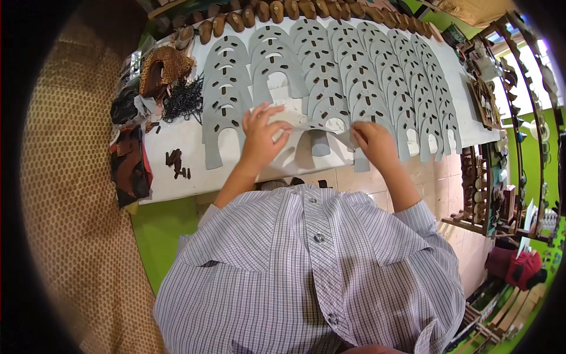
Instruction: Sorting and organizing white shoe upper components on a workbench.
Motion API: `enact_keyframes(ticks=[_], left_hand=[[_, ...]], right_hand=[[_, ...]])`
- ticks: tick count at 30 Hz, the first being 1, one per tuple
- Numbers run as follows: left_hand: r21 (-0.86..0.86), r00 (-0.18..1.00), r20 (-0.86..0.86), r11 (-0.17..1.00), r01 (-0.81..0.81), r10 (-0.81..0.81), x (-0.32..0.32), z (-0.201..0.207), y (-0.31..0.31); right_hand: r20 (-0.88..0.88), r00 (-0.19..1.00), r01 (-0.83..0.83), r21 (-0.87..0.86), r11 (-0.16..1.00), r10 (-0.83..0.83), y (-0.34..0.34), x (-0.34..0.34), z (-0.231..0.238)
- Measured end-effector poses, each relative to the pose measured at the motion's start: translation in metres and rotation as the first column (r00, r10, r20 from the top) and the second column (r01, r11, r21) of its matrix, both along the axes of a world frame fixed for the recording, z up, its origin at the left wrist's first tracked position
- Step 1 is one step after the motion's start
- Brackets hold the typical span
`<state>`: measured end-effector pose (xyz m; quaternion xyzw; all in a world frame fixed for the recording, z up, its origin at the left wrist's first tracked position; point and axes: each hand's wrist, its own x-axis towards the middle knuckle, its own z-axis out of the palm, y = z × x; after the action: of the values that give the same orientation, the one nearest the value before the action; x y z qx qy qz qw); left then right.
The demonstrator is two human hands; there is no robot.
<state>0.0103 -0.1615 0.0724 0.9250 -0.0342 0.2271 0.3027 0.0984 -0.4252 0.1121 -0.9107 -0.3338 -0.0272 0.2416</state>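
Several grey U-shaped shoe-upper pieces (321, 53) lie in overlapping columns over the table, each with small dark brown strips on it. At the near edge, one grey shoe-upper piece (321, 128) is tilted up between my hands. My right hand (375, 143) is closed on its right side, thumb and fingers pinched together. My left hand (263, 134) is beside its left end, fingers spread and curved; whether the fingertips touch the piece I cannot tell. A small grey flap (320, 144) shows below the raised piece.
Loose brown strips (176, 163) lie on the white table (177, 138) at the left, near a black tangled heap (183, 99) and leopard-print material (168, 66). Brown shoe lasts (277, 12) line the far edge. A wooden rack (480, 189) stands at the right.
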Motion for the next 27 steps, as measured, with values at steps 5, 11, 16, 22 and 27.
enact_keyframes(ticks=[5,11,16,22,27], left_hand=[[0.119,0.979,0.134,0.978,-0.17,0.154,0.03,0.023,0.049],[0.196,0.952,0.186,0.941,-0.277,0.242,0.064,0.032,0.08],[0.26,0.972,-0.064,0.944,-0.202,0.226,0.054,-0.01,0.078],[0.262,0.973,-0.153,0.957,-0.128,0.172,0.026,-0.06,0.073],[0.236,0.973,-0.148,0.961,-0.141,0.179,0.017,-0.06,0.068]], right_hand=[[-0.133,0.991,0.001,0.094,0.996,0.011,0.054,0.043,0.034],[0.146,0.987,-0.099,0.22,0.971,0.068,0.111,0.087,0.013],[0.104,0.983,-0.161,0.065,0.985,0.154,0.122,0.088,-0.046],[0.098,0.963,-0.253,-0.003,0.967,0.252,0.114,0.066,-0.085],[0.082,0.97,-0.235,0.064,0.97,0.23,0.11,0.056,-0.083]])
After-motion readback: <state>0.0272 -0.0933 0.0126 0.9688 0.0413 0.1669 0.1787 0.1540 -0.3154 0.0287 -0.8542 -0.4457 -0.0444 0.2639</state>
